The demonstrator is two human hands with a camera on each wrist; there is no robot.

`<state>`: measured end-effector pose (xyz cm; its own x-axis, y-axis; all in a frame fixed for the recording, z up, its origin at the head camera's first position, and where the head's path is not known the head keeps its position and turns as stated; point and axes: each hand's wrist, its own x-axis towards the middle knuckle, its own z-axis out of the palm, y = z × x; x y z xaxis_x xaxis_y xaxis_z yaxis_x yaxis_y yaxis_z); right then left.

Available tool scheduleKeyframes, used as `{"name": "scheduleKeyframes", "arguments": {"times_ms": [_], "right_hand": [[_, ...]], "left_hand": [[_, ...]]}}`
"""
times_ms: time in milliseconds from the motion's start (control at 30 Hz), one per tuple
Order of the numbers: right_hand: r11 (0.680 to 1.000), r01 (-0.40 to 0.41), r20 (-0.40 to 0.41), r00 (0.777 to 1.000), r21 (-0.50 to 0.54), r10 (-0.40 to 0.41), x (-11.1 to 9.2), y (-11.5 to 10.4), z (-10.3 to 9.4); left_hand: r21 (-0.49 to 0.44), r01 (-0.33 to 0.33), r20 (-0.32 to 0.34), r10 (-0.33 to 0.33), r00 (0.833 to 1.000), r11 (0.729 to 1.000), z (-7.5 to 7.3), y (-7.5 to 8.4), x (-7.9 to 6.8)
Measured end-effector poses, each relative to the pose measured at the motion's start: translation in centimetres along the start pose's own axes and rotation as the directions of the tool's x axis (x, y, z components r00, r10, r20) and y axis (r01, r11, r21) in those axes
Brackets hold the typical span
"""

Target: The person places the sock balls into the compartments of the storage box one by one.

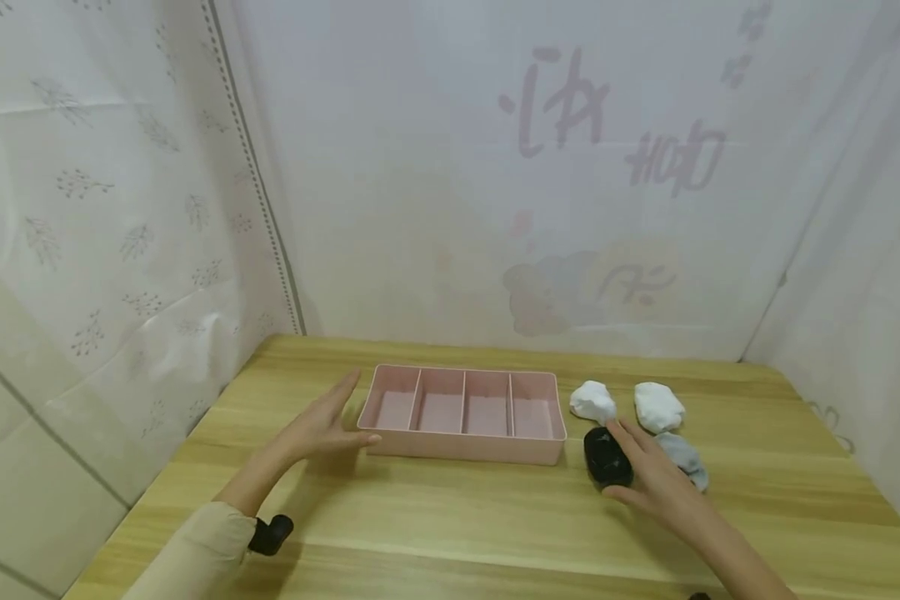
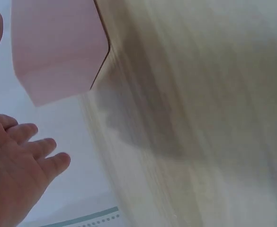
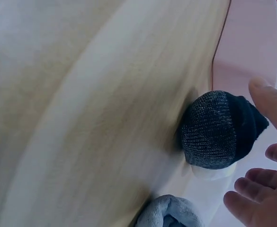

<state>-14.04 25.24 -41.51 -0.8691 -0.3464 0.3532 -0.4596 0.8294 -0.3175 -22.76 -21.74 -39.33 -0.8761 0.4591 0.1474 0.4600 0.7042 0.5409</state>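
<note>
A balled-up black sock sits on the table right of the pink divided box; its ribbed knit shows in the right wrist view. My right hand is just beside this sock, thumb and fingers spread around its near side. In the right wrist view, a gap shows between the fingers and the sock. At the box's left end, my left hand is held with thumb and fingers apart, gripping nothing. The left wrist view shows its palm facing the box corner.
Two white balled socks lie right of the box. A grey balled sock is partly hidden behind my right hand. The wooden table meets patterned cloth walls at the back and sides.
</note>
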Motion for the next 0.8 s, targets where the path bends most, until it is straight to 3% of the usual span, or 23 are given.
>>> {"name": "scheduleKeyframes", "arguments": {"times_ms": [300,467,800], "right_hand": [[0.998,-0.047,0.107,0.993,-0.049,0.052,1.0,0.6,0.6],[0.997,-0.052,0.126,0.99,-0.052,0.059,1.1,0.7,0.8],[0.998,-0.06,0.179,0.982,-0.035,0.065,1.7,0.8,1.0]], "left_hand": [[-0.063,0.004,0.11,0.003,0.994,0.998,-0.6,-1.2,2.2],[-0.115,0.042,0.172,-0.022,0.985,0.992,-0.7,-1.4,2.9],[-0.17,0.029,0.216,0.008,0.976,0.985,-0.6,-1.7,3.7]]}}
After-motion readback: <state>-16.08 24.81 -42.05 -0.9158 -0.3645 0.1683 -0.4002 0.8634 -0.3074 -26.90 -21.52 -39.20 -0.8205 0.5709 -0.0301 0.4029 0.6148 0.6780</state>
